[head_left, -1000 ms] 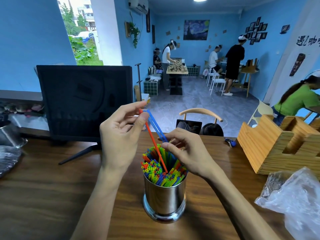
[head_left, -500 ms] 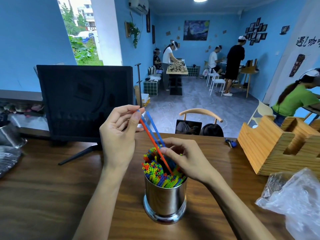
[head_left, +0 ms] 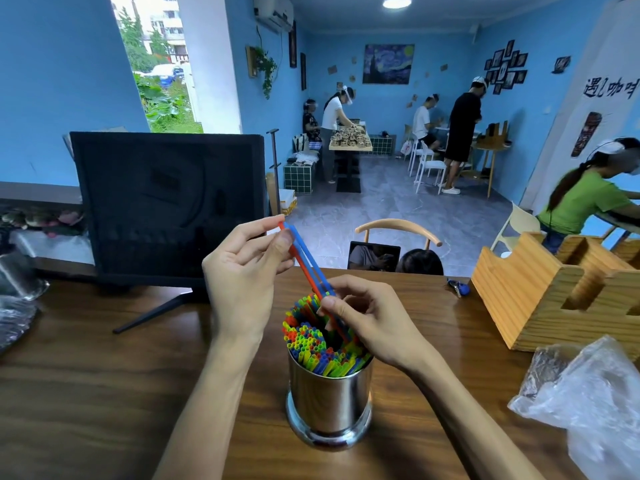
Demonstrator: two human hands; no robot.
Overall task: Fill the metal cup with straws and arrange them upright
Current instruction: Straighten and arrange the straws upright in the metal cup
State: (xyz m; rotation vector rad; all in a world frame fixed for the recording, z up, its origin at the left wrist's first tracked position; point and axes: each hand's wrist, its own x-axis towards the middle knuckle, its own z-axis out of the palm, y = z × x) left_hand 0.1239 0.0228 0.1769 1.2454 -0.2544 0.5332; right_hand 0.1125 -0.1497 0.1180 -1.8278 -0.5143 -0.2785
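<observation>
Only two forearms and two hands of the person are visible, coming in from the bottom edge. Both forearms are bare up to the edge, so no sleeve is seen. The left hand [head_left: 242, 271] and the right hand [head_left: 374, 323] are bare too, without gloves. No ring, watch or bracelet is seen on fingers or wrists. The fingernails are short and without polish.

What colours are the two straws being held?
One orange-red straw, one blue straw, in the head view.
</observation>
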